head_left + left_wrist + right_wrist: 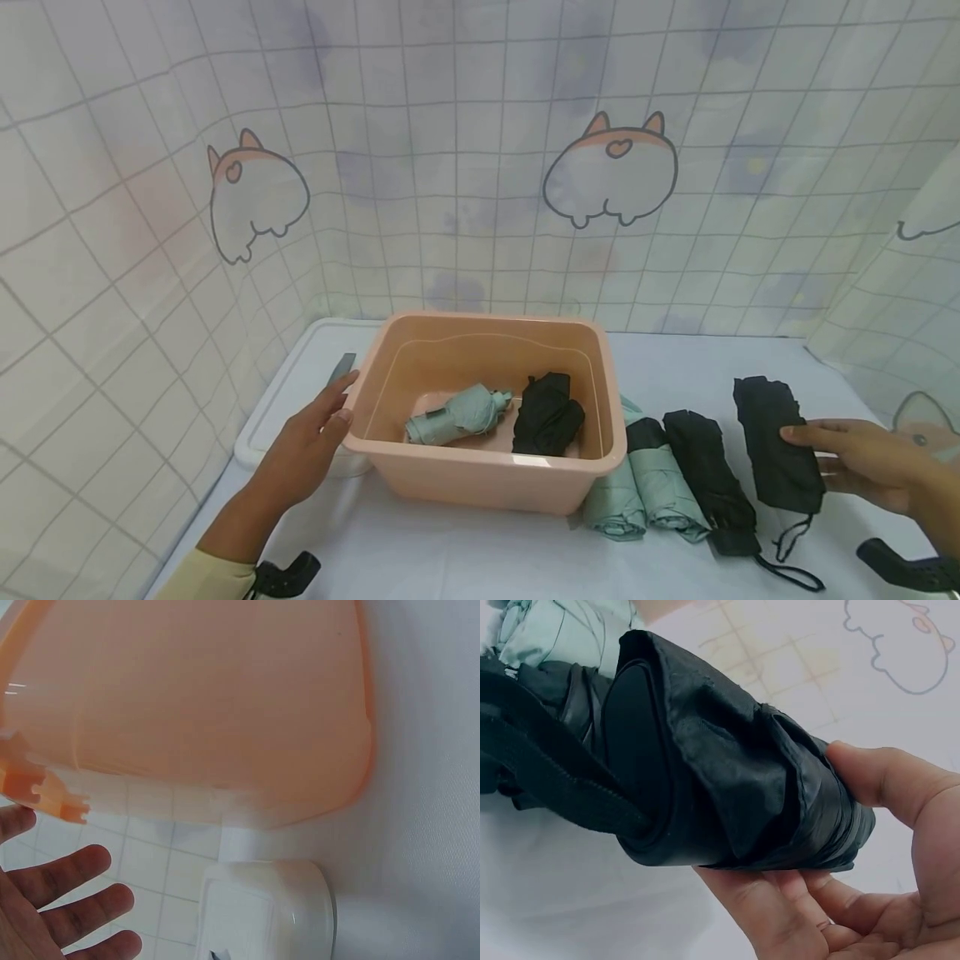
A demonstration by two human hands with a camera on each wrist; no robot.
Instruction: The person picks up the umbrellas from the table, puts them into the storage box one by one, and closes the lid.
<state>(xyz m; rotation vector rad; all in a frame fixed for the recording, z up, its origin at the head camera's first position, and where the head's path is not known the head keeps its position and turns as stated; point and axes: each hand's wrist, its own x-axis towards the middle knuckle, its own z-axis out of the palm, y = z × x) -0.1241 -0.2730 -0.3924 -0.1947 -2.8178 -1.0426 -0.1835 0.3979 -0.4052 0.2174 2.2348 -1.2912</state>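
Observation:
In the head view, my right hand (pixel 873 458) grips a folded black umbrella (pixel 776 442), thumb on top and fingers underneath. Its handle end and wrist strap show close up in the right wrist view, where the umbrella (pixel 742 765) lies tilted. My left hand (pixel 307 437) is at the left rim of a peach plastic basin (pixel 480 487), one fingertip right at the rim and the other fingers spread and fairly straight. Inside the basin lie a light green folded umbrella (pixel 457 417) and a bundled black umbrella (pixel 547 417).
Right of the basin, a light green umbrella (pixel 615 500), another green one with a black end (pixel 663 483) and a black umbrella (pixel 708 475) lie side by side. A white lidded box (pixel 300 375) with a grey piece on it stands left. Patterned cloth surrounds the white table (pixel 450 558).

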